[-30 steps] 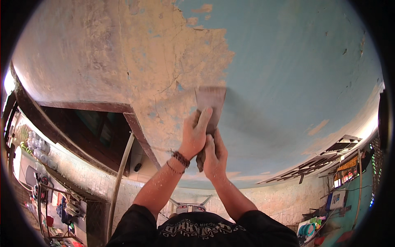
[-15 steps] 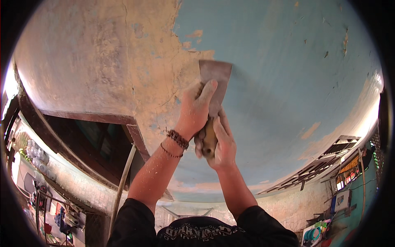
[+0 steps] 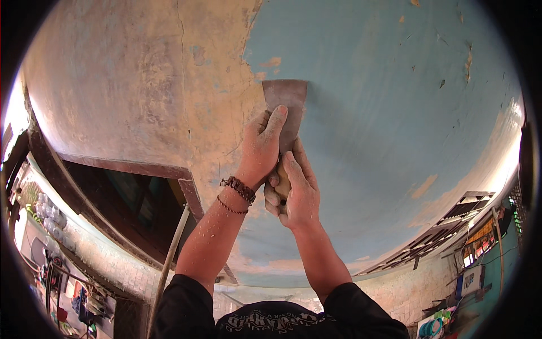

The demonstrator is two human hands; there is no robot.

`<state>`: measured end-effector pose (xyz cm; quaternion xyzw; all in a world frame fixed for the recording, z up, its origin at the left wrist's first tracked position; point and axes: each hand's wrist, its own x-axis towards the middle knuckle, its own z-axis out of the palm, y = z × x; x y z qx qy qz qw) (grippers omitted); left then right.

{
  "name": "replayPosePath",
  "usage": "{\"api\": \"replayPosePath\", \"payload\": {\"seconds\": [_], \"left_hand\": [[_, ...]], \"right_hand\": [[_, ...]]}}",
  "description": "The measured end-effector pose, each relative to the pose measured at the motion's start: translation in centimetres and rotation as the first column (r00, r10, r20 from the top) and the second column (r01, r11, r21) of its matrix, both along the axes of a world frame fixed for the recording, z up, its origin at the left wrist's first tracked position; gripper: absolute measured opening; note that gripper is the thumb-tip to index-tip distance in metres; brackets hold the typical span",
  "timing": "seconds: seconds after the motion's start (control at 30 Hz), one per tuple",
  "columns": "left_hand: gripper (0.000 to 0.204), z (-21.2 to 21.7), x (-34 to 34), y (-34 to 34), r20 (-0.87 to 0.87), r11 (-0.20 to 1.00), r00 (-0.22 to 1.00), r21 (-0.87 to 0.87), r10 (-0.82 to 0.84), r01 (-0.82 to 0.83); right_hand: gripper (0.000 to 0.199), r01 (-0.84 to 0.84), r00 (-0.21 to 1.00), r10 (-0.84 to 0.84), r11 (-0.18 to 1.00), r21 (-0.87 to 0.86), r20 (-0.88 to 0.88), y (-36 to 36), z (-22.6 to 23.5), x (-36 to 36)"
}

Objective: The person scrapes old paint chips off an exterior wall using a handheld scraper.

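Observation:
A wide metal scraper [image 3: 287, 93] with a wooden handle is held up against the wall [image 3: 372, 124], its straight edge at the border of blue paint and bare tan plaster. My left hand [image 3: 261, 144] grips the blade, thumb laid flat on its face and fingers behind it. Below, my right hand [image 3: 299, 189] is wrapped round the handle. Pale dust coats the fingers of both hands, and specks cling to my left forearm. Two dark bracelets [image 3: 240, 190] circle my left wrist.
A brown-framed window opening [image 3: 132, 192] lies left of my left arm, with a pole [image 3: 169, 265] leaning near it. Wooden slats [image 3: 435, 231] stand out at the right. Household items, among them a turquoise round thing [image 3: 430, 327], crowd the lower right corner.
Both hands and the scraper have shifted slightly left and up in the picture. A tan patch of plaster near the blade's edge is now covered by the blade. The grip stays much the same.

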<state>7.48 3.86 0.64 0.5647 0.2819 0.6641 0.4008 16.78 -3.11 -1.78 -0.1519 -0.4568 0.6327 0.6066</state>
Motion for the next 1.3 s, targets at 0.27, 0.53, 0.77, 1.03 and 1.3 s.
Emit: {"api": "replayPosePath", "payload": {"seconds": [0.27, 0.53, 0.77, 1.03, 1.3], "left_hand": [[0.033, 2.3, -0.5, 0.5, 0.091, 0.992, 0.988, -0.026, -0.123, 0.126], [0.032, 2.4, -0.7, 0.0, 0.114, 0.996, 0.989, -0.016, -0.088, 0.091], [0.029, 2.3, -0.4, 0.1, 0.187, 0.999, 0.981, 0.011, -0.045, 0.044], [0.032, 1.6, -1.2, 0.1, 0.14, 0.998, 0.989, -0.044, -0.042, 0.048], [0.033, 2.7, -1.9, -0.3, 0.156, 0.995, 0.984, -0.043, -0.087, 0.095]], "right_hand": [[0.04, 0.083, 0.996, -0.084, 0.995, -0.047, -0.03, -0.3, 2.5, -1.0], [0.044, 0.116, 0.992, -0.114, 0.992, -0.043, 0.056, -0.7, 2.8, -1.6], [0.044, 0.118, 0.991, -0.115, 0.992, -0.05, 0.062, -0.8, 2.7, -1.8], [0.043, 0.107, 0.992, -0.106, 0.994, -0.015, 0.071, -0.4, 1.7, -2.5], [0.044, 0.109, 0.99, -0.111, 0.994, 0.029, 0.085, -0.3, 2.5, -2.9]]}}
